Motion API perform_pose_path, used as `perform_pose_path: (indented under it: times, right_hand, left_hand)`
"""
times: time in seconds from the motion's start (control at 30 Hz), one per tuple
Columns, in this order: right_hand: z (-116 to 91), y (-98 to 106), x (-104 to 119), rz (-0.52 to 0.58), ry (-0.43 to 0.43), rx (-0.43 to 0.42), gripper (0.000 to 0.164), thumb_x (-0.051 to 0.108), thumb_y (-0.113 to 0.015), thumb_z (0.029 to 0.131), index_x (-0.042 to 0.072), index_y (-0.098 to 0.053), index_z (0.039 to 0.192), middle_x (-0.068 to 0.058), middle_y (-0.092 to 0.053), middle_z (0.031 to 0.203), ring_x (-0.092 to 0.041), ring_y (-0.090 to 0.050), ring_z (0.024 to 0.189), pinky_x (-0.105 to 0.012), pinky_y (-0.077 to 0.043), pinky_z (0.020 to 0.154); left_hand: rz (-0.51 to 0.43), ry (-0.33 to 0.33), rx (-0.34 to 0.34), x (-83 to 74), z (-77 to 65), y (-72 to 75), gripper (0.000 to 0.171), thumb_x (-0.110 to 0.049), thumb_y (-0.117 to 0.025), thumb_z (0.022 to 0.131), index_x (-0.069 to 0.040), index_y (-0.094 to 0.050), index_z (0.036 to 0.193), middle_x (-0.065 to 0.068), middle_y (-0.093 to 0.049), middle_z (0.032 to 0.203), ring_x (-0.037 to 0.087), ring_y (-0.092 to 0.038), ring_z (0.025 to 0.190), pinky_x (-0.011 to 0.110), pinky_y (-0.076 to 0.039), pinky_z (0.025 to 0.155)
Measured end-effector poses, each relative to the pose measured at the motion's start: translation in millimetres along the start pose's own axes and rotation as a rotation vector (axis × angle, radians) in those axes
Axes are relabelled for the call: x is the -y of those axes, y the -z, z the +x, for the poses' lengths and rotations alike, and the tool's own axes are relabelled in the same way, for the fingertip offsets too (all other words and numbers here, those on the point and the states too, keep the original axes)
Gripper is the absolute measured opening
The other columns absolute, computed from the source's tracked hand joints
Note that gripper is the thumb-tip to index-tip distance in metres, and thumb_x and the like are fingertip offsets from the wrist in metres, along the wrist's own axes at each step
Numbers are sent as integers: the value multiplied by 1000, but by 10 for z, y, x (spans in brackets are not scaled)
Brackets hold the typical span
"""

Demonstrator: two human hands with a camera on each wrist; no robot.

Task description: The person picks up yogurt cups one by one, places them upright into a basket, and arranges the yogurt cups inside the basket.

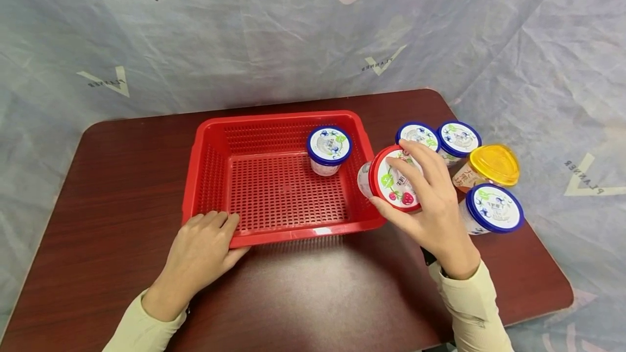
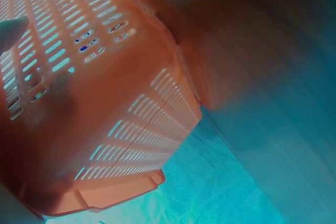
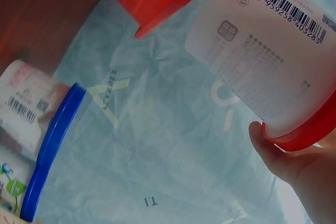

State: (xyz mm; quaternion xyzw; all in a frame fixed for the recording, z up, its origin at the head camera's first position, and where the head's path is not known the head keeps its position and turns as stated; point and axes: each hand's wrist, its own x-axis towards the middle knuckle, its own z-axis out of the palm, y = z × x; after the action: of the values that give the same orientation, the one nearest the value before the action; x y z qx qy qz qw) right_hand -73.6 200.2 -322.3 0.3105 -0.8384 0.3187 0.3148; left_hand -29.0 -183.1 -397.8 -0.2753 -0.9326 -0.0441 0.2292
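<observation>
My left hand (image 1: 202, 249) grips the near left corner of a red perforated plastic basket (image 1: 293, 235), fingers over the rim and thumb below it outside. In the left wrist view, a thumb (image 2: 11, 32) shows against the basket's slotted wall (image 2: 89, 98). My right hand (image 1: 430, 205) holds a red-lidded yogurt tub (image 1: 391, 178) by its lid, raised and tilted at the basket's right rim. Its white side with a barcode (image 3: 262, 40) faces the right wrist camera. Inside the basket, toward the back right, a blue-lidded tub (image 1: 329, 148) stands upright.
Right of the basket stand more tubs: two blue-lidded ones (image 1: 418, 134) (image 1: 459, 137) at the back, a yellow-lidded one (image 1: 494, 164), and another blue-lidded tub (image 1: 496, 208) nearer me. The brown table (image 1: 303, 292) meets a grey sheet (image 1: 195, 42) behind.
</observation>
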Motion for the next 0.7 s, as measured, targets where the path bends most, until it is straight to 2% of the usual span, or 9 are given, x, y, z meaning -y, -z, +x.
perform_pose_path:
  times: [0.43, 0.57, 0.7]
  right_hand:
    - [53, -173, 77, 56, 59, 35, 59, 50, -69, 87, 3, -64, 124, -18, -50, 145, -38, -43, 133, -37, -34, 111]
    - [33, -209, 76, 55, 41, 63, 60, 52, -69, 87, 5, -64, 126, -16, -49, 146, -36, -42, 135, -36, -34, 111]
    - [6, -247, 63, 41, 21, 98, 62, 55, -67, 88, 8, -63, 128, -15, -48, 146, -35, -41, 137, -43, -33, 112]
  left_hand:
    - [2, -10, -20, -9, 7, 3, 51, -53, -53, 85, -2, -58, 81, 9, -56, 67, 31, -57, 58, 43, -46, 53]
    - [-2, -11, -24, -10, 7, 1, 49, -52, -54, 85, -3, -57, 79, 9, -55, 65, 31, -56, 58, 43, -45, 52]
    - [-1, -11, -25, -10, 7, -2, 49, -52, -54, 85, -3, -57, 79, 9, -55, 65, 31, -56, 57, 43, -45, 52]
